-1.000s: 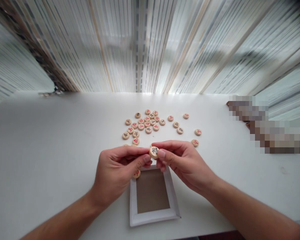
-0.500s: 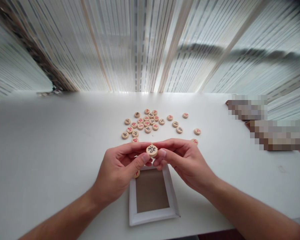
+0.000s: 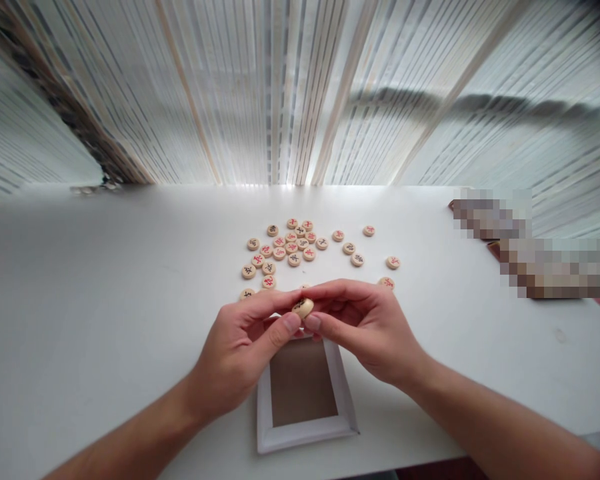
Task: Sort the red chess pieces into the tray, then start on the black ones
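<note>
Between the fingertips of my left hand point(image 3: 247, 347) and my right hand point(image 3: 367, 327) is a round wooden xiangqi piece point(image 3: 303, 308) with a black character, tilted so that its pale rim shows. Both hands pinch it with thumb and forefinger. Below them a white-framed shallow tray point(image 3: 307, 437) with a brown inside lies on the table, its far edge hidden by my hands. Several more xiangqi pieces point(image 3: 293, 247), marked in red or black, lie loosely clustered beyond my hands. A black-marked piece point(image 3: 247, 294) is partly covered by my left hand.
The white table point(image 3: 120, 287) reaches back to a striped curtain point(image 3: 240, 100). A few stray pieces lie right of the cluster, one red-marked piece point(image 3: 393, 263) among them. At the right are two blurred-out brown objects point(image 3: 550, 270). A dark cord or chain point(image 3: 113, 180) hangs at the back left.
The held piece has turned from showing its face squarely to lying tilted with its side showing. My left hand has shifted slightly, uncovering a black-marked piece and hiding a red-marked one near the tray.
</note>
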